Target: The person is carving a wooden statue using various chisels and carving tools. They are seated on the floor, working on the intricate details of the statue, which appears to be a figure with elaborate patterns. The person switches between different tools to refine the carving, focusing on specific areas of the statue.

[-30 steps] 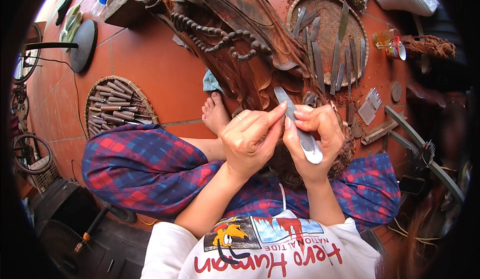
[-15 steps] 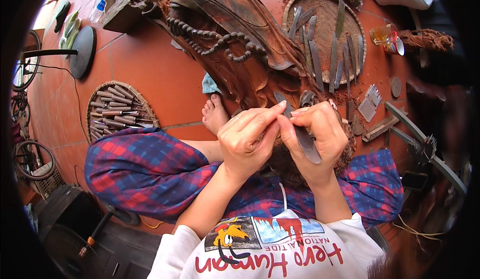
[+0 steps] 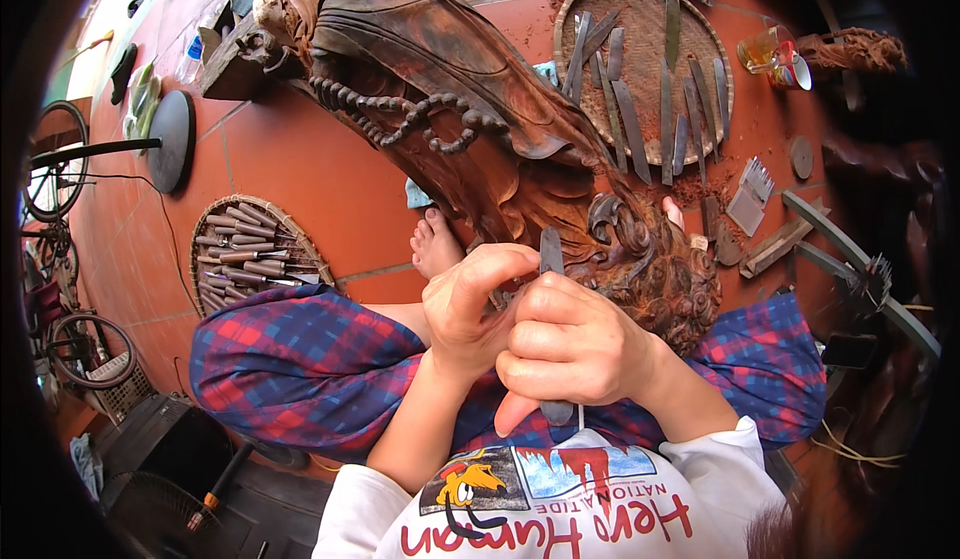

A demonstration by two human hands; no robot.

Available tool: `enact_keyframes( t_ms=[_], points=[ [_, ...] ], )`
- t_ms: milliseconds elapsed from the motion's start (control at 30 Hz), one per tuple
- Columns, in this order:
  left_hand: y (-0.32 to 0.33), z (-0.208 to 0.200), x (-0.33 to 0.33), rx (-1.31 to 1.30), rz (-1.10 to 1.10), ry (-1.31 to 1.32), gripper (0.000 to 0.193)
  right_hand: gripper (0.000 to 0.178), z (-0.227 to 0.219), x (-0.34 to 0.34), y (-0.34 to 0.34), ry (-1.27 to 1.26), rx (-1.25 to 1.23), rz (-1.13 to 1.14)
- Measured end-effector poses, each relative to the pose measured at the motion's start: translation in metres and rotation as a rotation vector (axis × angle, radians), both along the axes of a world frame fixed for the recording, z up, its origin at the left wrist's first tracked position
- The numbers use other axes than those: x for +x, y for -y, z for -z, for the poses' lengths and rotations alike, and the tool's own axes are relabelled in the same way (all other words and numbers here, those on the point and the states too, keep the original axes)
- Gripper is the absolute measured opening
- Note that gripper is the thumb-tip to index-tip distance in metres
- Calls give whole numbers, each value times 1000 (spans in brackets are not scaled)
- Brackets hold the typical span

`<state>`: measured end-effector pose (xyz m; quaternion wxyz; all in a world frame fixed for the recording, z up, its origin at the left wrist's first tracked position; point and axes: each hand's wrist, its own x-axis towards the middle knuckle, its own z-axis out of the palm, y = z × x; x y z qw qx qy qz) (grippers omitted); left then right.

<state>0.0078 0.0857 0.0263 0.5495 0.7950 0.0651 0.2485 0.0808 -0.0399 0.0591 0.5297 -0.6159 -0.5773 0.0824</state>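
My right hand (image 3: 575, 344) is closed around a flat, dark grey strip (image 3: 551, 251) with a rounded end. The strip points away from me, and its lower end shows beneath the fist. Close against it on the left, my left hand (image 3: 470, 304) has curled fingers, the index fingertip reaching the strip's upper part. Whatever lies within the left fingers is hidden. Just beyond both hands, a carved reddish-brown wooden statue (image 3: 420, 49) lies on the floor, its curly carved end (image 3: 655, 274) beside my right knee. Carved beads (image 3: 455, 124) run across it.
A round woven tray (image 3: 650, 4) at the far right bears several flat dark blades. Another basket (image 3: 325, 269) at the left holds wooden-handled tools (image 3: 250, 244). A glass (image 3: 757, 51), a wooden block (image 3: 785, 244) and a metal stand (image 3: 870, 279) are on the right.
Both hands have moved a little nearer to me and closer together. The strip has turned from slanting to nearly straight up, and my right fingers have wrapped around it.
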Motion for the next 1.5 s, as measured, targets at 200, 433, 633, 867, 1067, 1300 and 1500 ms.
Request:
enact_keyframes(
  t_ms=[200, 433, 633, 867, 1067, 1300, 1500],
  points=[
    [-12, -17, 11, 253, 2, -127, 18, 40, 5, -15, -1, -109, -58, 132],
    [-11, -8, 14, 396, -91, -148, 27, 47, 9, -17, -8, -237, -32, 187],
    [-6, 3, 16, 303, -127, -187, 31, 49, 21, -13, -10, -266, 9, 205],
    [-8, -2, 21, 238, -190, -183, 31, 48, 20, -2, -19, -298, 55, 163],
    [2, 5, 15, 256, -161, -205, 27, 53, 15, -4, -2, -305, -46, 154],
    [4, 6, 18, 216, -230, -196, 23, 52, 18, 3, -3, -320, -36, 112],
    [-2, 0, 26, 257, -289, -219, 21, 54, 15, 16, -12, -287, -9, 84]
  ],
)
